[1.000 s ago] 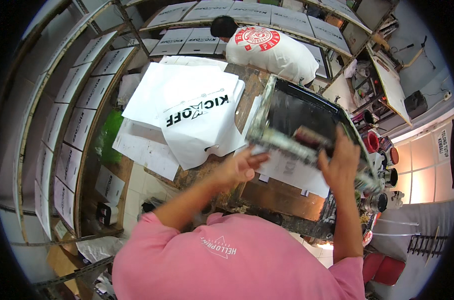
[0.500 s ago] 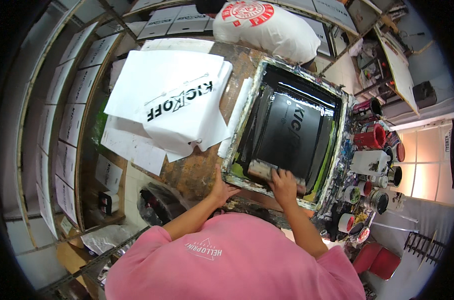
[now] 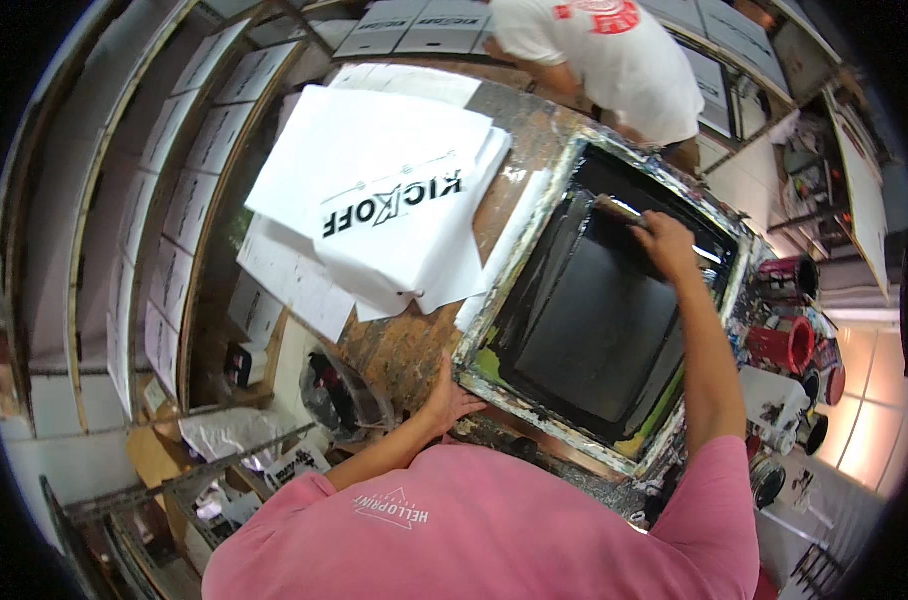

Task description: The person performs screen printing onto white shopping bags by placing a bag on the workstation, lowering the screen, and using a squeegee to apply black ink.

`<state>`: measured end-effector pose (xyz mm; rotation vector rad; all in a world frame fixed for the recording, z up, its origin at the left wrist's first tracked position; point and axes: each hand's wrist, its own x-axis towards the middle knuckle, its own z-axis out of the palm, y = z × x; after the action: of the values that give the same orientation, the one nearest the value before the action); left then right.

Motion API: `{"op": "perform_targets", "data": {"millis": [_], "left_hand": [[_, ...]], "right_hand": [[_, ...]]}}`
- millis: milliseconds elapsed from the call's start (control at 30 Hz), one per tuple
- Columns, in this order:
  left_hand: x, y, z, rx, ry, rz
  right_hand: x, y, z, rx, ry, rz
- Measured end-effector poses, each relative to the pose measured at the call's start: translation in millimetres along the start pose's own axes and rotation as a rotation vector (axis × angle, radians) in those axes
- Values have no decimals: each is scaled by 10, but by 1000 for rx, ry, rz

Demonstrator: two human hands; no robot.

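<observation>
A screen-printing frame (image 3: 519,245) with a paint-crusted rim lies at a slant on the worktable, its dark mesh (image 3: 599,315) coated with black ink. Near the far end of the mesh, my right hand (image 3: 666,245) is closed around a squeegee (image 3: 617,208); the hand hides part of its handle. At the frame's near left corner rests my left hand (image 3: 448,404), thumb and fingers spread along the outer sides. Left of the frame, a loose pile of white printed sheets (image 3: 384,150) with black lettering covers part of the table (image 3: 399,350).
Ink cans, including a red one (image 3: 779,343), crowd the table's right side. A co-worker in a white shirt (image 3: 629,65) bends beyond the far edge. Racks of printed sheets (image 3: 189,205) stand at left. A clear plastic bag (image 3: 349,395) is beside my left forearm.
My right hand has pushed the squeegee from the near end of the mesh to its far end. My left hand stays at the corner. The co-worker has shifted, and the view has turned.
</observation>
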<state>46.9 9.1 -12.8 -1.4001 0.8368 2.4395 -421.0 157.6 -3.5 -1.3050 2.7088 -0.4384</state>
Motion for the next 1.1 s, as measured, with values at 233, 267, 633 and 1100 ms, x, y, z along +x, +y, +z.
{"op": "perform_targets", "data": {"millis": [233, 267, 633, 1100], "left_hand": [[-51, -151, -153, 19, -65, 85], [-61, -154, -177, 35, -102, 107], [-786, 183, 66, 16, -356, 326], [316, 210, 141, 1968, 463, 1126]], "right_hand": [[-308, -311, 78, -110, 56, 47], [-460, -414, 110, -112, -33, 101], [-2495, -2500, -832, 42, -46, 99], [-1695, -2540, -2181, -355, 687, -14]]}}
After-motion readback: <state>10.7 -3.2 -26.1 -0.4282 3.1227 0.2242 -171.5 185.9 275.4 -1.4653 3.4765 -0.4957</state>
